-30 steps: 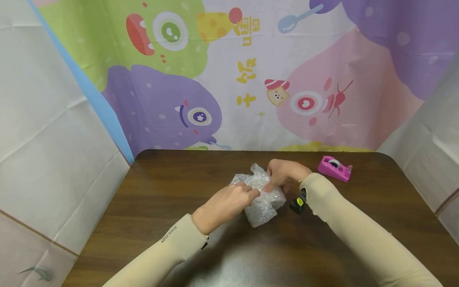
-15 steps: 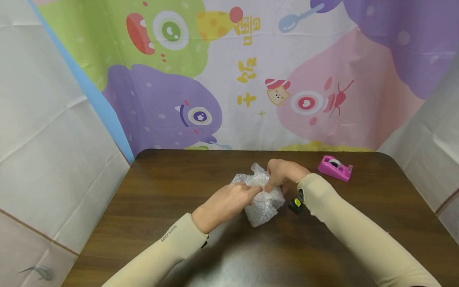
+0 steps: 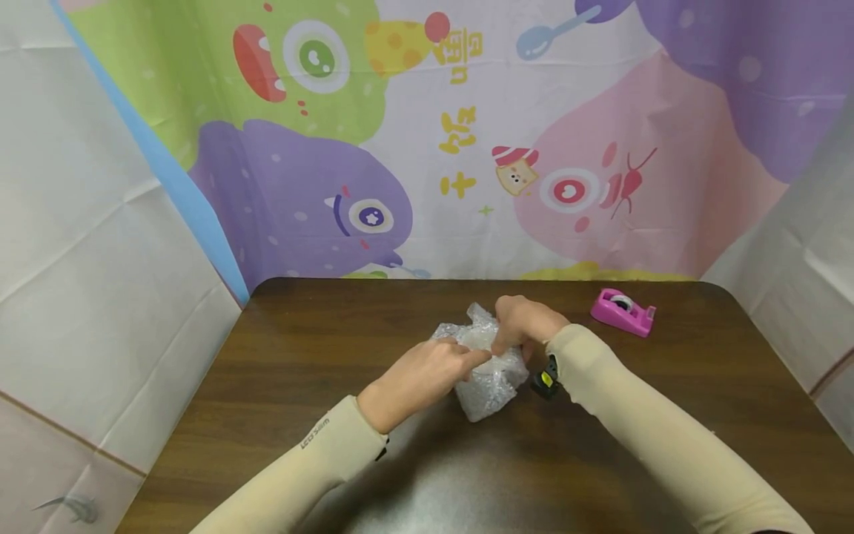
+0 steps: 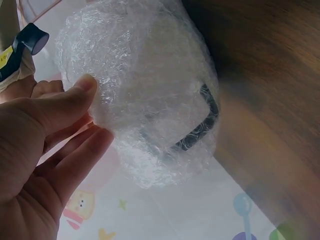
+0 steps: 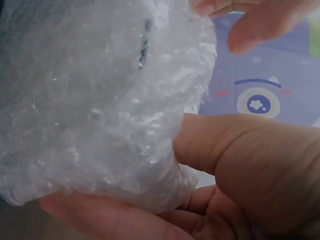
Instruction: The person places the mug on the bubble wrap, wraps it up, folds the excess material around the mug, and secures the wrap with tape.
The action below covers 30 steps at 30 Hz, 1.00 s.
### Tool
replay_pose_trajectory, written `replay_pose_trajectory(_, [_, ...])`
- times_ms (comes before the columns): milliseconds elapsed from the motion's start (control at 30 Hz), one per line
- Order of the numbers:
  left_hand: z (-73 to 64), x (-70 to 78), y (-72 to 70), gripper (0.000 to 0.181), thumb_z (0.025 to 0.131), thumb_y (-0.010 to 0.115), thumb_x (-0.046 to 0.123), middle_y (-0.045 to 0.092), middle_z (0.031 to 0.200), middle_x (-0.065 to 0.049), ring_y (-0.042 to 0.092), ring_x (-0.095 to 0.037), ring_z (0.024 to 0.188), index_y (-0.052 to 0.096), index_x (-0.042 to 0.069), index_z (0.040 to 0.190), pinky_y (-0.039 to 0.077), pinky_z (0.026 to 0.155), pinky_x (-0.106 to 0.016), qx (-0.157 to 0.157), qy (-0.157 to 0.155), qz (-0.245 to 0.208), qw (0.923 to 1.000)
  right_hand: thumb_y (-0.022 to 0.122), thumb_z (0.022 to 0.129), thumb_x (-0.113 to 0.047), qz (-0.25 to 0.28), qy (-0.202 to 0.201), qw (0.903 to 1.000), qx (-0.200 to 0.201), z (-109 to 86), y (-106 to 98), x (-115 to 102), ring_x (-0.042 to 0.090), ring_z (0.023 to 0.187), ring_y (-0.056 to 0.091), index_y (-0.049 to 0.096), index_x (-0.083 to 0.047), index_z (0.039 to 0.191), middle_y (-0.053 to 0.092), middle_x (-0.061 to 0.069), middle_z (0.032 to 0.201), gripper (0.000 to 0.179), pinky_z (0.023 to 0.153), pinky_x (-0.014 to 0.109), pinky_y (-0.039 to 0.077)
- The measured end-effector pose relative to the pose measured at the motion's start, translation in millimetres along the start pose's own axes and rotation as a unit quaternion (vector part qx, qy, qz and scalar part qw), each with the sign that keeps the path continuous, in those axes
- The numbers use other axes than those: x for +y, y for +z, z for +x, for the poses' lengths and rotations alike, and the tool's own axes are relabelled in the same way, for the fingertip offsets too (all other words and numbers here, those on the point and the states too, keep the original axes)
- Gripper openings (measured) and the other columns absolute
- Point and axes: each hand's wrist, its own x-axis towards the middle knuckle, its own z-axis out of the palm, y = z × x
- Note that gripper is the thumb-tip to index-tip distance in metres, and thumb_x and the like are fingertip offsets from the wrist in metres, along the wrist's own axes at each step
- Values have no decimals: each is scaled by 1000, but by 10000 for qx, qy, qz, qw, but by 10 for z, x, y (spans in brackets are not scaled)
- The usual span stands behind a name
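Bubble-wrapped package: I have it on my head view toward the far half of the table, between the two hands; the clear wrap (image 3: 485,397) is crumpled, with a loose corner standing up at the far side.
Inside the wrap: from the left wrist I make out a dark, bent strip (image 4: 202,125) through the plastic; I cannot tell what the item is.
Left hand: this hand (image 3: 427,377) comes in from the near left, fingers fairly straight and thumb spread apart from them, fingertips against the edge of the wrap without closing round it.
Right hand: I see this hand (image 3: 529,322) at the package's right side, gripping it with the thumb on one side and fingers curled underneath.
Right wrist: a black device (image 3: 545,381) with a yellow label sits below the cream sleeve (image 3: 657,419).
Tape dispenser: pink (image 3: 623,311), with a roll in it, near the far right corner of the dark wooden table (image 3: 300,348), apart from both hands.
Backdrop: a cartoon-printed sheet (image 3: 414,170) hangs beyond the table.
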Motion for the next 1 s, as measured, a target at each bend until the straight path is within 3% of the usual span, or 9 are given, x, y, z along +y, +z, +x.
replay_pose_trajectory(133, [-1, 0, 7, 29, 86, 79, 6, 70, 78, 5, 64, -9, 68, 67, 16, 110, 54, 61, -26, 57, 31, 47, 10000, 75, 81, -3, -51, 48, 9999, 89, 7, 24, -13, 26, 53, 70, 57, 4, 105, 64, 22, 104, 30, 50, 34, 59])
replay_pose_trajectory(400, [9, -2, 23, 21, 86, 73, 0, 63, 74, 5, 59, -7, 65, 66, 16, 98, 51, 58, -25, 148, 59, 240, 9996, 74, 82, -3, -215, 109, 9995, 186, 27, 41, -35, 26, 50, 70, 62, 3, 94, 67, 23, 98, 18, 48, 34, 57])
replay_pose_trajectory(533, [16, -2, 21, 29, 84, 78, 4, 64, 84, 2, 65, -12, 75, 69, 16, 108, 55, 62, -26, 194, 53, 482, 9986, 76, 84, -4, -194, 175, 9995, 154, 41, 54, -46, 26, 51, 70, 61, 2, 95, 66, 22, 97, 19, 48, 34, 58])
replay_pose_trajectory(633, [39, -6, 17, 42, 81, 81, 4, 66, 95, 0, 66, -16, 87, 70, 16, 120, 58, 75, -27, 210, 122, 585, 9980, 76, 86, -5, -179, 217, 9995, 112, 53, 68, -54, 27, 53, 70, 62, 2, 95, 65, 20, 93, 18, 52, 36, 60])
replay_pose_trajectory(800, [77, -20, 27, 51, 77, 81, -1, 69, 113, -2, 66, -18, 104, 70, 10, 126, 55, 96, -30, 109, 251, 281, 9992, 74, 87, -3, -178, 251, 9995, 108, 64, 81, -68, 30, 57, 72, 65, 3, 91, 65, 21, 87, 12, 62, 42, 63])
replay_pose_trajectory(1000, [114, -40, 57, 49, 75, 73, -6, 67, 100, -1, 65, -14, 91, 70, 9, 121, 56, 83, -28, -327, 263, -200, 9989, 78, 86, -4, -175, 334, 9992, 126, 66, 67, -70, 32, 58, 73, 64, 4, 93, 66, 21, 85, 17, 56, 40, 61])
